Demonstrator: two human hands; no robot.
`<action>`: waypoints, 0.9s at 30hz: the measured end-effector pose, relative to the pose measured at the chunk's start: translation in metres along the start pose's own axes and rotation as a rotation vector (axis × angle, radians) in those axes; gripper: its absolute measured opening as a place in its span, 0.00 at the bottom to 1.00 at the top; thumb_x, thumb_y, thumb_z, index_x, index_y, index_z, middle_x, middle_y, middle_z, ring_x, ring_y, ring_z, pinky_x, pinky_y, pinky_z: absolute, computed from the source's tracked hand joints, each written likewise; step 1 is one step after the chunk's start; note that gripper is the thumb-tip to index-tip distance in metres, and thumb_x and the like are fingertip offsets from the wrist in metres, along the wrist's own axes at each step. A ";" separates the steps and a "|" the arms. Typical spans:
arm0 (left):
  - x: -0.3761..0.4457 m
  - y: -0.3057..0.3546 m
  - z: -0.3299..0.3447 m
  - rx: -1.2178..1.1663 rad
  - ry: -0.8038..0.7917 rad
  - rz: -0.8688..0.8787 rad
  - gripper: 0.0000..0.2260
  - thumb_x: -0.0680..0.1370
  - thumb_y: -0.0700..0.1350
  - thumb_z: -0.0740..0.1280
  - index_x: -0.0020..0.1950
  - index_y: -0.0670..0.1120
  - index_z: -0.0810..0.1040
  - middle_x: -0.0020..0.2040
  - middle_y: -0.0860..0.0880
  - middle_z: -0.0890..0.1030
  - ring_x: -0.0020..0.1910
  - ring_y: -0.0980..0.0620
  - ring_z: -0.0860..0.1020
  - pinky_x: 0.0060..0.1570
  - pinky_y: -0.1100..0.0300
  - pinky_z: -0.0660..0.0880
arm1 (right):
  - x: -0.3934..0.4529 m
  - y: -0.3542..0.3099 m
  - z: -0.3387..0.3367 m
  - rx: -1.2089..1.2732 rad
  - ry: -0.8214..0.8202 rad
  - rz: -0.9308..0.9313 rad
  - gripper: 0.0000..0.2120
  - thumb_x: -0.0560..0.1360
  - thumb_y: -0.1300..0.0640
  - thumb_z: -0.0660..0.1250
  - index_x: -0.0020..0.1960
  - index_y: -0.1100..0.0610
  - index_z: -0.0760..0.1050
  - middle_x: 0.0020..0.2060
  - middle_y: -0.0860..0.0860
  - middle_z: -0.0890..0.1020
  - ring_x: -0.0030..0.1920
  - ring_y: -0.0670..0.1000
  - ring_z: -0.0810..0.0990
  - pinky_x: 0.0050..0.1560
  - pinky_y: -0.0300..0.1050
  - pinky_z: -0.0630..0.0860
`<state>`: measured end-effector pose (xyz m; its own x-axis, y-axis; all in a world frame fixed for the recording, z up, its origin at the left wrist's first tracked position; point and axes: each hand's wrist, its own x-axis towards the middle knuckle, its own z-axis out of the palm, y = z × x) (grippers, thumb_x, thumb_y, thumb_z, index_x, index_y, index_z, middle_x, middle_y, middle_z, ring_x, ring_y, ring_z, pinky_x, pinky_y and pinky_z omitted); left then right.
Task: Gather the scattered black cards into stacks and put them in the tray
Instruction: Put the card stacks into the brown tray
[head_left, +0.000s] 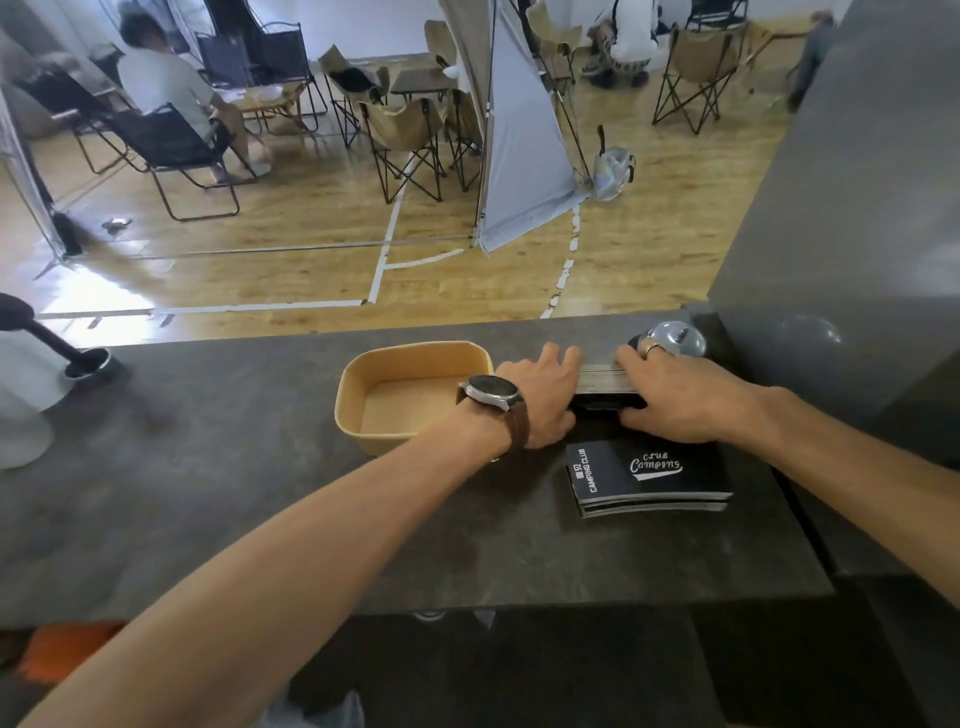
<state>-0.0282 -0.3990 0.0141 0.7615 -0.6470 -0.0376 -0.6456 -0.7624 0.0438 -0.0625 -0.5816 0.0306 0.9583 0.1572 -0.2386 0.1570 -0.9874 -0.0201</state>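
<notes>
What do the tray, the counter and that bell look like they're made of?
Tray: probably kraft paperboard, matte tan with a thin rolled rim. Counter: dark mottled matte slab, perhaps stone or laminate. Bell: polished metal, judging by its mirror-like dome.

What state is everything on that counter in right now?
Tray: empty, upright.
Card stack between hands: squeezed from both sides, on counter.
Near card stack: lying flat, untouched.
Left hand: gripping stack.
Right hand: gripping stack.
Bell: behind right hand.
</notes>
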 end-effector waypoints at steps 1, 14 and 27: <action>-0.005 -0.006 -0.008 0.017 0.034 -0.002 0.19 0.75 0.52 0.65 0.59 0.46 0.63 0.55 0.45 0.70 0.44 0.39 0.79 0.35 0.51 0.66 | -0.001 -0.006 -0.008 -0.007 0.029 -0.006 0.21 0.74 0.42 0.66 0.58 0.50 0.60 0.57 0.52 0.71 0.53 0.56 0.76 0.51 0.53 0.75; -0.109 -0.140 -0.082 0.010 0.111 -0.113 0.20 0.73 0.55 0.67 0.59 0.48 0.66 0.53 0.50 0.73 0.45 0.47 0.75 0.42 0.50 0.75 | 0.027 -0.156 -0.076 0.000 0.171 -0.203 0.21 0.76 0.42 0.62 0.61 0.54 0.63 0.52 0.52 0.72 0.45 0.54 0.72 0.43 0.49 0.68; -0.124 -0.154 -0.025 0.032 -0.036 -0.121 0.15 0.77 0.54 0.60 0.59 0.48 0.64 0.53 0.49 0.70 0.33 0.50 0.70 0.34 0.55 0.67 | 0.043 -0.179 -0.020 -0.091 0.096 -0.212 0.20 0.77 0.40 0.56 0.62 0.52 0.63 0.57 0.55 0.74 0.38 0.52 0.70 0.40 0.48 0.68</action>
<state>-0.0220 -0.2007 0.0374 0.8318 -0.5498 -0.0764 -0.5511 -0.8344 0.0054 -0.0444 -0.3974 0.0432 0.9194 0.3656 -0.1454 0.3733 -0.9273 0.0288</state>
